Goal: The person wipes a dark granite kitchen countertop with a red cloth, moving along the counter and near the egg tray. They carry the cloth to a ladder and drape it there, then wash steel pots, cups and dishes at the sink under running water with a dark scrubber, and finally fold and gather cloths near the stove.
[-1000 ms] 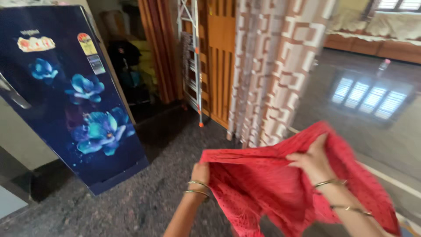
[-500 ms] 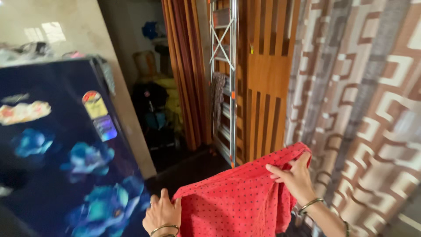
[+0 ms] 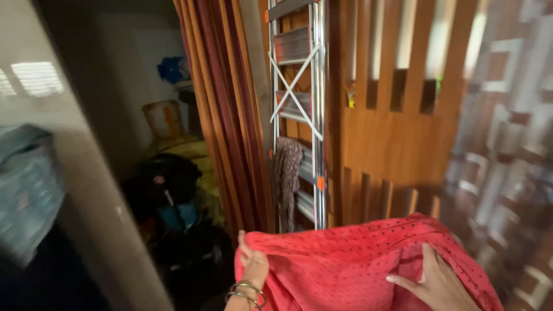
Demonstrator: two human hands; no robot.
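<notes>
Cloth (image 3: pixel 351 265) hangs low before us, stretched between our hands: left hand (image 3: pixel 253 266) pinches one corner, right hand (image 3: pixel 435 282) grips the other. Keep it taut and level.

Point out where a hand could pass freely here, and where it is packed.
Free: the open air above the red cloth, between the metal ladder and the wooden slatted partition. Crowded: the dark corner left of the striped curtain, piled with bags. Both the left hand and right hand hold the cloth.
</notes>
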